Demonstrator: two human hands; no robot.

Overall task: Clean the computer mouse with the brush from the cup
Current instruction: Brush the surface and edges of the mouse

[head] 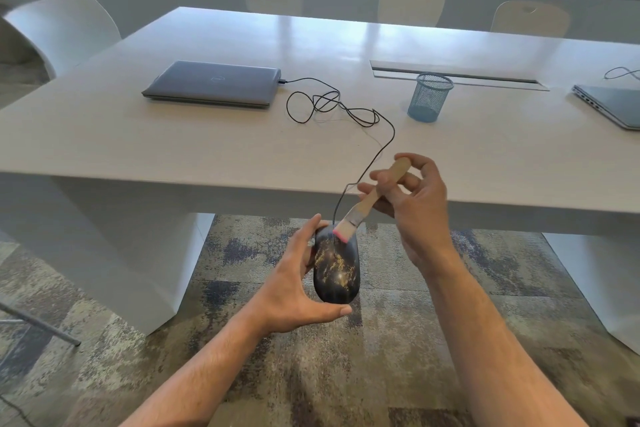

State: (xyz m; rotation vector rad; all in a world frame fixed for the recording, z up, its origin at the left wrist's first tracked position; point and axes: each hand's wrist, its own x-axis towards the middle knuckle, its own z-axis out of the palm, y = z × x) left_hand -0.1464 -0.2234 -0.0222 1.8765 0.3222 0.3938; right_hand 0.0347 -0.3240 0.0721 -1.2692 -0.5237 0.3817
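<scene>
left hand (294, 288) clamped round mouse (336, 267), held off the table's near edge | right hand (412, 204) fingers pinched on brush (367, 206), bristles touching mouse's front | risk: taut cable (377, 152) may tug the grip loose | beyond: table (173, 149), empty cup (429, 97), closed laptop (214, 83)

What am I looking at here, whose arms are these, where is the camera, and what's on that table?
There is no machine here, only a person. The single picture comes from a camera worn on their head, looking forward and down, so you see their own arms. The left hand holds a dark computer mouse, speckled with gold, in the air in front of the table. The right hand holds a small wooden brush, its bristles touching the mouse's far end. On the table lie a closed laptop, the mouse's tangled cable plugged into it, a blue mesh cup and part of a second laptop.
</scene>
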